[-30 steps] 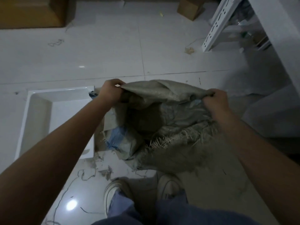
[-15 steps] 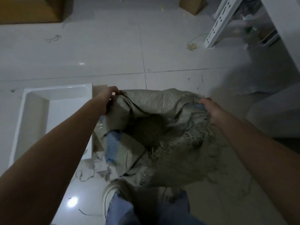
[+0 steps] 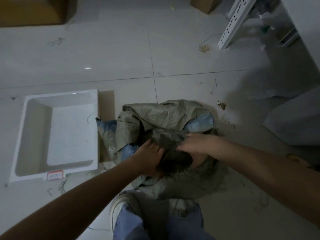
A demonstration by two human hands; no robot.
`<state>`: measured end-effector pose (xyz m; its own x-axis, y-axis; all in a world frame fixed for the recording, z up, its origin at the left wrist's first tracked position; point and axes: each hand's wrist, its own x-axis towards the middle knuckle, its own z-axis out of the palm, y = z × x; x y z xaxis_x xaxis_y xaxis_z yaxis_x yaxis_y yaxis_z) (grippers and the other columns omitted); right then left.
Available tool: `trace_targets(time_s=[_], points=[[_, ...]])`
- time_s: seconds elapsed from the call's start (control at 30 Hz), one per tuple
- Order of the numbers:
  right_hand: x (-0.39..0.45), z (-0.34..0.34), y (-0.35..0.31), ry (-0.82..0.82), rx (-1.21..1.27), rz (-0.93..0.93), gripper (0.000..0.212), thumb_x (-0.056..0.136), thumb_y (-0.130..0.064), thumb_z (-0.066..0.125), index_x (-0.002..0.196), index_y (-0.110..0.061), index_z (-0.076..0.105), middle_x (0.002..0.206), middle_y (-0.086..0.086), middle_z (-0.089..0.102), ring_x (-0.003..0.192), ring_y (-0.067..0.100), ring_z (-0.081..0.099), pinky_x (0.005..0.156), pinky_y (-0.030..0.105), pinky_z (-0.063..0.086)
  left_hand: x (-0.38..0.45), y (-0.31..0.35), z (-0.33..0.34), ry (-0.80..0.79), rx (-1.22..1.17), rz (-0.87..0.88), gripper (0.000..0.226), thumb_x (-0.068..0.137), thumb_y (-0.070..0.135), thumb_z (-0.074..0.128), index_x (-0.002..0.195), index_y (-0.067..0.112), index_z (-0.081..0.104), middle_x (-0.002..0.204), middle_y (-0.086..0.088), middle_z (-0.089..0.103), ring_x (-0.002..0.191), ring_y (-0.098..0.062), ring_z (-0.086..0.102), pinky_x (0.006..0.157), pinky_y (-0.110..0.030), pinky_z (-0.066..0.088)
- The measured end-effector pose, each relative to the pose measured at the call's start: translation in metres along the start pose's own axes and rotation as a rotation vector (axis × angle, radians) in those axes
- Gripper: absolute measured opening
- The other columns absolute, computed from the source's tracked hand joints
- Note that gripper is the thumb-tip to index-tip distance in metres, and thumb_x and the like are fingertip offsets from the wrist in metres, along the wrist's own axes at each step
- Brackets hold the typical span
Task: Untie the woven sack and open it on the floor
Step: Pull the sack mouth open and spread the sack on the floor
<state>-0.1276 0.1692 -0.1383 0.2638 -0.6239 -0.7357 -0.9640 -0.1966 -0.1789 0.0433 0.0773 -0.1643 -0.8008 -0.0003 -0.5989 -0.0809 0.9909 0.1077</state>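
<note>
- A grey-green woven plastic sack (image 3: 161, 118) with pale blue patches lay crumpled on the pale tiled floor (image 3: 112, 54), in the middle of the view, just beyond the person's white shoes (image 3: 116, 207).
- The left hand (image 3: 150, 154) was at the sack's 7 o'clock side, fingers curled down into a dark fold of the fabric; it appeared closed on that fold, though the fingertips were hidden.
- The right hand (image 3: 194, 144) was at the sack's 4 o'clock side, laid fairly flat with fingers stretched toward the same fold; I could not tell whether it gripped the cloth or only pressed on it.
- The two hands were close together, nearly touching, over a dark hollow that looked like the sack's mouth.
- No tie or cord was visible at the mouth, so the untying step looked done and the spreading step was in hand.
- The sack looked soft and limp, collapsing into loose folds, so it probably held little and would be light.
- Woven plastic tends to be slick and crinkly; a pinch on the frayed rim (image 3: 199, 177) at 5 o'clock would likely hold best.
- Loose fibres there might shed or tear away under a hard pull.
- A white rectangular plastic tray (image 3: 20, 135) sat at 9 o'clock, just beside the sack.
</note>
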Motion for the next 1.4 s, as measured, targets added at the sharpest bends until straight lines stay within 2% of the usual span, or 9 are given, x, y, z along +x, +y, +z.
trace_targets(time_s=[0.1, 0.3, 0.47, 0.53, 0.67, 0.93, 1.07, 1.23, 1.4], points=[[-0.007, 0.017, 0.0, -0.16, -0.159, -0.048, 0.101, 0.064, -0.069, 0.065, 0.144, -0.018, 0.032, 0.142, 0.009, 0.045, 0.13, 0.026, 0.042, 0.116, 0.043, 0.022, -0.003, -0.001, 0.021, -0.073, 0.096, 0.045, 0.098, 0.074, 0.067, 0.056, 0.145, 0.005, 0.026, 0.142, -0.019, 0.044, 0.132, -0.031, 0.04, 0.119, -0.05, 0.008], [-0.018, 0.071, -0.002, -0.23, -0.262, -0.144, 0.129, 0.059, -0.062, 0.075, 0.152, -0.009, 0.002, 0.144, 0.025, 0.041, 0.136, 0.033, 0.036, 0.12, 0.042, 0.008, -0.016, 0.015, 0.046, 0.037, 0.132, 0.191, 0.085, 0.046, 0.072, 0.067, 0.103, 0.009, 0.069, 0.09, -0.008, 0.072, 0.083, -0.023, 0.067, 0.094, -0.039, 0.048], [-0.006, 0.081, -0.003, -0.295, -0.001, -0.119, 0.116, 0.047, -0.054, 0.08, 0.143, -0.006, 0.037, 0.139, 0.019, 0.05, 0.131, 0.032, 0.044, 0.119, 0.037, 0.024, -0.022, 0.016, 0.036, 0.086, 0.075, 0.159, 0.075, 0.063, 0.069, 0.062, 0.112, 0.013, 0.059, 0.11, -0.008, 0.062, 0.103, -0.025, 0.056, 0.092, -0.037, 0.043], [-0.009, 0.081, 0.001, -0.303, 0.079, -0.072, 0.078, 0.059, -0.049, 0.076, 0.123, -0.007, 0.06, 0.122, 0.014, 0.064, 0.112, 0.029, 0.06, 0.102, 0.032, 0.045, -0.027, 0.0, 0.028, 0.243, 0.074, 0.178, 0.056, 0.073, 0.055, 0.059, 0.113, 0.017, 0.056, 0.112, -0.005, 0.06, 0.105, -0.022, 0.054, 0.092, -0.034, 0.04], [-0.035, 0.069, 0.012, 0.475, 0.078, -0.07, 0.017, 0.062, -0.018, 0.077, 0.066, -0.013, 0.061, 0.061, 0.002, 0.066, 0.052, 0.014, 0.062, 0.045, 0.015, 0.039, -0.044, -0.03, 0.018, 0.691, 0.039, 0.202, 0.015, 0.077, 0.028, 0.053, 0.087, 0.02, 0.047, 0.077, -0.001, 0.064, 0.076, -0.016, 0.045, 0.067, -0.028, 0.034], [-0.042, 0.075, 0.011, 1.3, -0.149, 0.476, 0.034, 0.095, -0.004, 0.04, 0.064, -0.005, 0.056, 0.067, 0.016, 0.063, 0.066, 0.028, 0.052, 0.058, 0.035, 0.042, -0.047, -0.048, 0.018, 1.035, 0.291, -0.002, 0.015, 0.09, 0.005, 0.047, 0.076, 0.013, 0.048, 0.063, -0.009, 0.059, 0.067, -0.022, 0.037, 0.061, -0.034, 0.028], [-0.007, 0.105, -0.009, 0.898, 0.118, 0.846, 0.025, 0.063, -0.012, 0.065, 0.074, -0.013, 0.043, 0.069, 0.015, 0.058, 0.073, 0.026, 0.039, 0.064, 0.037, 0.032, -0.031, -0.031, 0.035, 0.869, 0.335, 0.005, 0.027, 0.088, 0.008, 0.047, 0.067, 0.015, 0.063, 0.067, -0.006, 0.063, 0.073, -0.023, 0.04, 0.064, -0.033, 0.029], [0.009, 0.106, -0.038, 0.149, 0.398, 0.582, 0.069, 0.074, -0.045, 0.069, 0.126, -0.009, 0.044, 0.136, 0.015, 0.04, 0.128, 0.031, 0.036, 0.101, 0.047, 0.038, -0.035, -0.023, 0.055, 0.344, 0.221, -0.046, 0.042, 0.07, 0.052, 0.049, 0.074, 0.018, 0.073, 0.08, -0.005, 0.07, 0.076, -0.024, 0.064, 0.072, -0.035, 0.03], [-0.024, 0.064, -0.044, 0.922, 0.254, 0.705, 0.037, 0.07, -0.041, 0.05, 0.086, -0.009, 0.061, 0.087, 0.01, 0.061, 0.08, 0.03, 0.06, 0.068, 0.037, 0.046, -0.038, -0.022, 0.02, 0.647, 0.144, -0.228, 0.037, 0.078, 0.035, 0.045, 0.095, 0.013, 0.069, 0.097, -0.012, 0.067, 0.087, -0.029, 0.063, 0.079, -0.038, 0.038]])
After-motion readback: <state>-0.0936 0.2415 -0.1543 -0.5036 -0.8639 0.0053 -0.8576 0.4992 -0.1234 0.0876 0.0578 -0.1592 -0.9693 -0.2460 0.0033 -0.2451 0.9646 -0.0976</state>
